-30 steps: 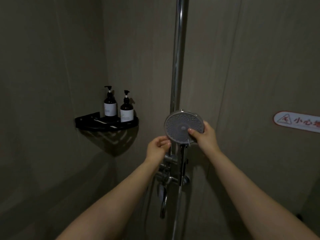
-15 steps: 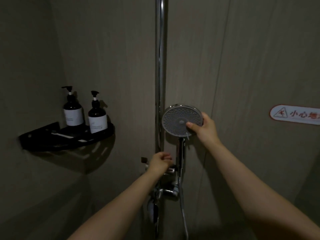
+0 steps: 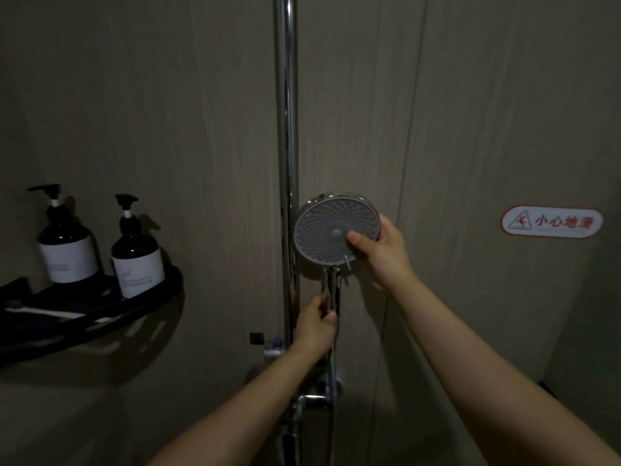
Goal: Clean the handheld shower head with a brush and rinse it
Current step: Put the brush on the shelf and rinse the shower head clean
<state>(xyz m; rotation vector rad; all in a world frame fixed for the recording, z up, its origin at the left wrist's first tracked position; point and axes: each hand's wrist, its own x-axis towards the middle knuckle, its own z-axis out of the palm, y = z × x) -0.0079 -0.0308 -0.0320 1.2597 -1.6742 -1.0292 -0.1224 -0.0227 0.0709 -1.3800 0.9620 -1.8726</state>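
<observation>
Two hands are up at the shower fitting, well apart from each other. One, the right hand (image 3: pixel 381 253), is clamped on the lower right rim of the single handheld shower head (image 3: pixel 336 229), its thumb pressed flat on the grey nozzle face just right of the centre button and the other fingers wrapped behind the rim. Lower down, the left hand (image 3: pixel 314 327) is closed around the chrome handle (image 3: pixel 331 290) of the same shower head, thumb tip at the front. So the shower head stands upright with its round face turned toward the camera, held in both hands just beside one vertical chrome riser pipe (image 3: pixel 287 129) on the wall.

Below the left hand, one hose (image 3: pixel 332 381) drops from the handle past the chrome mixer valve (image 3: pixel 309 401), which is partly hidden by the left forearm.

Farther left, one black corner shelf (image 3: pixel 148 306) holds two dark pump bottles: a taller one (image 3: pixel 65 247) at the back left and a shorter one (image 3: pixel 136 255) beside it, each with a pale label. A thin pale stick-like item (image 3: pixel 43 311) also lies on the shelf; what it is cannot be told in the dim light.

On the right wall sits one oval slip-warning sticker (image 3: pixel 551 222) with red characters.
</observation>
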